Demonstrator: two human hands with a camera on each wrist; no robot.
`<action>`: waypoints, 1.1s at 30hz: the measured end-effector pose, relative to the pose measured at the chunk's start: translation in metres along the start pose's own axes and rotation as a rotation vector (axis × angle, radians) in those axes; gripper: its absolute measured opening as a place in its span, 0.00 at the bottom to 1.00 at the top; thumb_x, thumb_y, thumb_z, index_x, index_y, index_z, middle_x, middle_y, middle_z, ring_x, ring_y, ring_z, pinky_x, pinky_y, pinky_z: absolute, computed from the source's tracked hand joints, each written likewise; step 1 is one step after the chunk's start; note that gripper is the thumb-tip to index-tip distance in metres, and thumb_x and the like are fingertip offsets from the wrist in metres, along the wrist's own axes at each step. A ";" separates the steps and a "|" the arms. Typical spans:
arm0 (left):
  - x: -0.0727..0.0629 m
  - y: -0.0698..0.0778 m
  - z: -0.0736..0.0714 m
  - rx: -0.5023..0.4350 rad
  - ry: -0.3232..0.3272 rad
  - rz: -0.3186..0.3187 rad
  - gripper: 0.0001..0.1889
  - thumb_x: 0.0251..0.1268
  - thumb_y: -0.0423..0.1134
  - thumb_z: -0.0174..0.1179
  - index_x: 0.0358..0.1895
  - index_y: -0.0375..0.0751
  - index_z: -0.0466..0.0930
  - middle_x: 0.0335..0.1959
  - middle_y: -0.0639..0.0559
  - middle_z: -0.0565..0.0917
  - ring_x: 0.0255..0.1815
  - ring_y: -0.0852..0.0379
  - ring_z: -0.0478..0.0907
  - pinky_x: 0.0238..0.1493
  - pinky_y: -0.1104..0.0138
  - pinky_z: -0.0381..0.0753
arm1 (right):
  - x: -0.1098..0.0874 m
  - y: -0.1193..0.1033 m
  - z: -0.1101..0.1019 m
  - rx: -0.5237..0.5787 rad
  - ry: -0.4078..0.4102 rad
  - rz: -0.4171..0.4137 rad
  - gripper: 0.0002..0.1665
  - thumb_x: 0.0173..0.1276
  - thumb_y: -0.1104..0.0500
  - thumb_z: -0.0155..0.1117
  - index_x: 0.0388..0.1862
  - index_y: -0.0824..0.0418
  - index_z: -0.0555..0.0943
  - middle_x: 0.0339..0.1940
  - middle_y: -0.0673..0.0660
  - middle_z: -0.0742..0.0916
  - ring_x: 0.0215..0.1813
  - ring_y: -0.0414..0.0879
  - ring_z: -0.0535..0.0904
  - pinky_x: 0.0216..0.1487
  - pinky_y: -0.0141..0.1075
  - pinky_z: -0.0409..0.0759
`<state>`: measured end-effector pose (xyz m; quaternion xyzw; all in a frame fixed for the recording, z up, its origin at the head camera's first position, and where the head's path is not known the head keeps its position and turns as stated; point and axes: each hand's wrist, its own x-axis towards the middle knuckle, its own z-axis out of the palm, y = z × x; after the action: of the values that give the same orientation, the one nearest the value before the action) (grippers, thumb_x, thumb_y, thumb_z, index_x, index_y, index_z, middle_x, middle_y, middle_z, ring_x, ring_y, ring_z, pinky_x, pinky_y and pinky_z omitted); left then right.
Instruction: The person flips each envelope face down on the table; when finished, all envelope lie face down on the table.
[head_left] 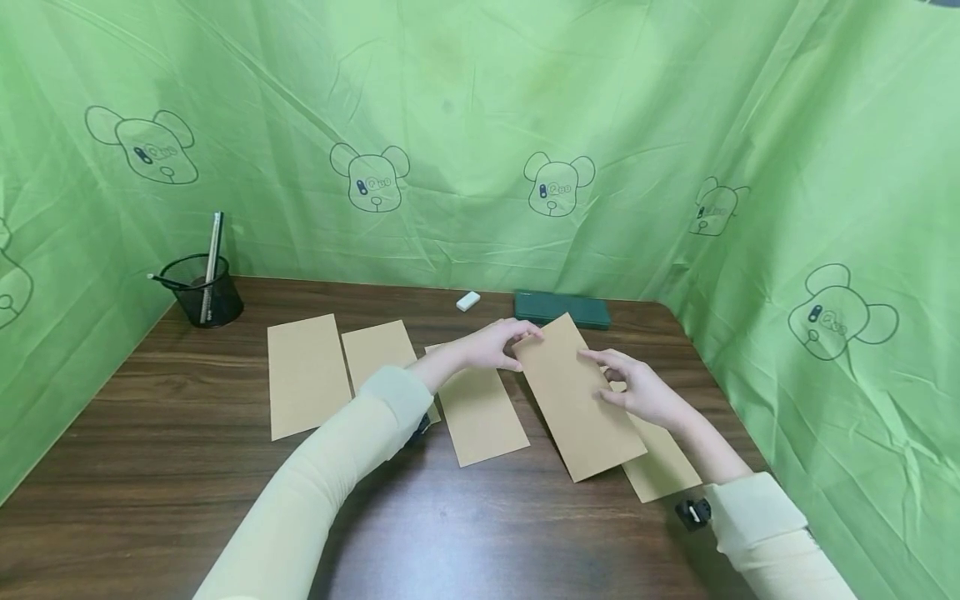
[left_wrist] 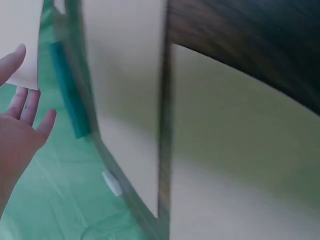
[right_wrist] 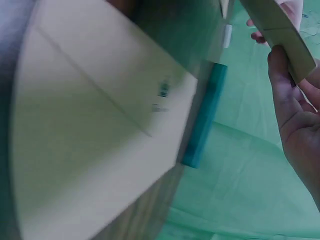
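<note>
A brown paper envelope (head_left: 573, 408) is tilted above the table, between both hands. My left hand (head_left: 491, 343) holds its upper left corner; in the left wrist view the thumb and fingers (left_wrist: 31, 105) lie on opposite sides of the paper. My right hand (head_left: 641, 390) pinches the right edge, its thumb (right_wrist: 280, 70) against the paper in the right wrist view. Beneath it, partly covered, lies another envelope (head_left: 663, 462), showing seams and small print in the right wrist view. More envelopes lie to the left: one near the middle (head_left: 483, 412), one partly behind my left arm (head_left: 378, 354), and one leftmost (head_left: 307, 375).
A green flat case (head_left: 562, 308) and a white eraser (head_left: 468, 301) lie at the back of the dark wooden table (head_left: 450, 533). A black mesh pen cup (head_left: 217, 300) with a ruler and a pen stands at the back left. Green curtain (head_left: 465, 100) surrounds the table.
</note>
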<state>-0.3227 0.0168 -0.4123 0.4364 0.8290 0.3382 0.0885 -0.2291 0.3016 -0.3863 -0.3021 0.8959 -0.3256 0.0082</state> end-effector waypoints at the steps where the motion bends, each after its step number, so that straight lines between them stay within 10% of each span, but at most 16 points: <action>1: -0.001 -0.001 0.002 0.013 -0.007 -0.018 0.32 0.55 0.34 0.67 0.64 0.50 0.66 0.58 0.48 0.72 0.60 0.51 0.67 0.63 0.57 0.66 | -0.001 0.003 0.002 0.011 -0.006 0.011 0.36 0.58 0.68 0.68 0.66 0.60 0.70 0.58 0.59 0.79 0.43 0.45 0.81 0.48 0.39 0.79; 27: -0.001 -0.007 0.030 0.234 -0.122 -0.163 0.26 0.56 0.43 0.67 0.61 0.53 0.74 0.58 0.52 0.73 0.63 0.49 0.60 0.62 0.50 0.57 | 0.001 0.026 0.046 -0.171 -0.163 0.166 0.48 0.49 0.50 0.77 0.67 0.64 0.68 0.39 0.58 0.74 0.39 0.48 0.68 0.38 0.36 0.67; 33: -0.002 -0.009 0.031 0.265 -0.149 -0.156 0.25 0.57 0.45 0.66 0.60 0.55 0.74 0.61 0.54 0.71 0.63 0.50 0.60 0.60 0.52 0.58 | 0.001 0.025 0.046 -0.227 -0.171 0.177 0.44 0.50 0.47 0.75 0.64 0.63 0.72 0.48 0.60 0.75 0.48 0.52 0.73 0.45 0.43 0.73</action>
<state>-0.3133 0.0267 -0.4415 0.4022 0.8889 0.1849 0.1175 -0.2333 0.2899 -0.4373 -0.2475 0.9461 -0.1932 0.0790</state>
